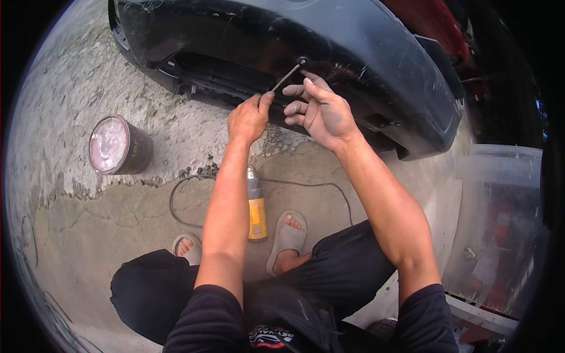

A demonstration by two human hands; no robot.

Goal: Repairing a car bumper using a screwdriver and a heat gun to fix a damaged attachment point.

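Observation:
A scuffed black car bumper (376, 65) lies across the upper view. My left hand (249, 117) grips a thin, pale rod-like tool (287, 78), its far tip at a small light spot on the bumper's face. Just right of the rod, my right hand (323, 115) has its fingers apart and loosely curled, with a fingertip close to the rod's far end; nothing shows held in it. Whether that fingertip touches the bumper or rod I cannot tell.
A yellow and grey power tool (256, 217) with a cord lies between my sandalled feet. A dark bucket (139, 147) with pinkish residue stands at the left on rough concrete (82, 217). At the right are a cloudy translucent panel (500, 217) and a red body part (447, 23).

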